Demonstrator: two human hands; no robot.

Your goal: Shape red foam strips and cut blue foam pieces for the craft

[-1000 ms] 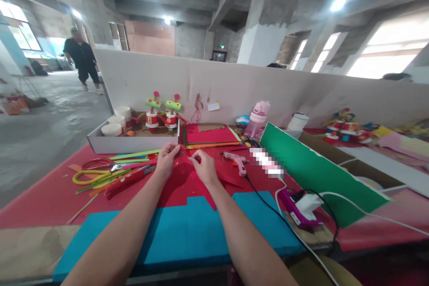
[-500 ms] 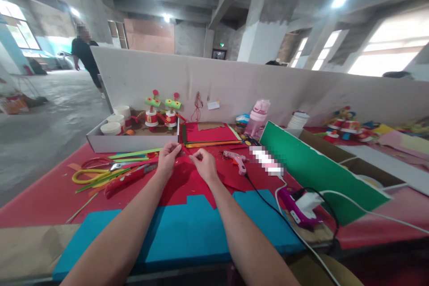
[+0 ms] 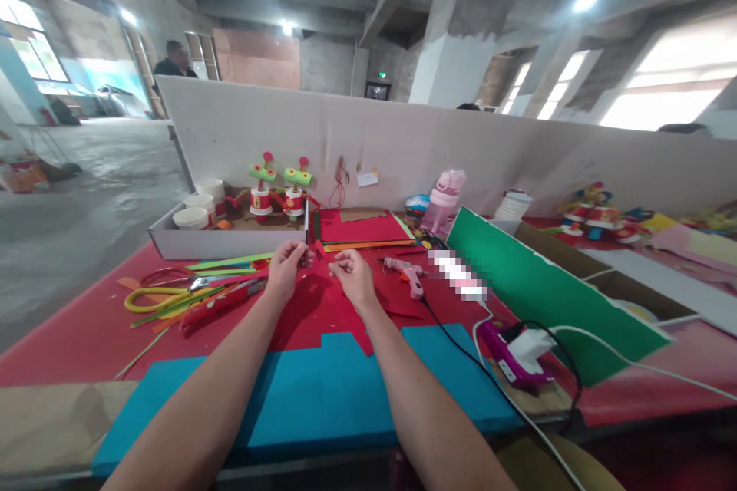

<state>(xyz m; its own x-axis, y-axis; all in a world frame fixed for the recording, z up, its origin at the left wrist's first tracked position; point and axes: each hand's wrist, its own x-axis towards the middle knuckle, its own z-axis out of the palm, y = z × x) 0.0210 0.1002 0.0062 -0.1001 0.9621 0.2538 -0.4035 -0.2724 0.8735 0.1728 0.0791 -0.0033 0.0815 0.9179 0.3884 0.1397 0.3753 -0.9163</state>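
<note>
My left hand is pinched, its fingertips at a narrow red paper strip that blends with the red table behind. A short gap away, my right hand has thumb and fingers pressed together; what lies between them, if anything, cannot be made out. Red paper pieces lie under and in front of the hands. To the right rests a pink glue gun with a black cord. On the left lie yellow-handled scissors, a red-handled tool and several green paper strips.
A white box tray holds paper cups and two cup figures. Coloured sheets are stacked behind the hands. Blue foam lines the front edge. Rightward are a purple power strip, cables, a green board and a pink bottle.
My hands have moved slightly apart, and the red strip shows more upright between them. In the background a person has walked to the right, partly behind the partition.
</note>
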